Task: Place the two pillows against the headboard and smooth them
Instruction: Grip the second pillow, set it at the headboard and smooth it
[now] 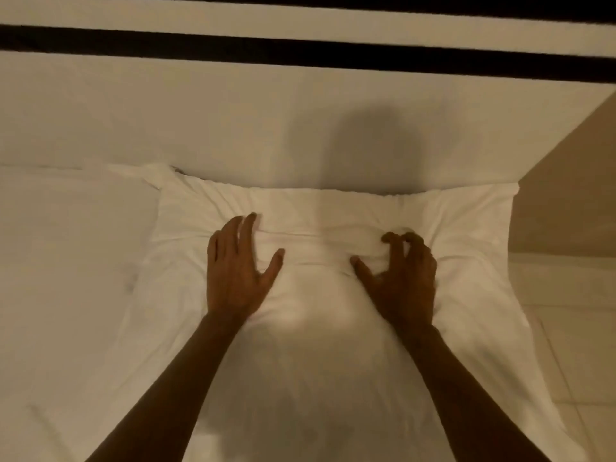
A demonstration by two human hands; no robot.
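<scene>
A white pillow [333,208] lies flat at the right of the bed, its far edge against the pale headboard [233,121]. Its cover is wrinkled across the middle. My left hand [238,271] rests flat on the pillow with fingers spread. My right hand [401,275] presses on the pillow with fingers curled like claws, bunching a fold of the cover. A second white pillow [66,228] lies to the left, its far edge at the headboard and its corner overlapping the first pillow's corner.
The headboard carries a dark horizontal stripe [300,51] higher up. To the right, the bed ends at a beige wall [573,181] and a pale tiled floor [573,328]. White bedding [316,411] stretches toward me.
</scene>
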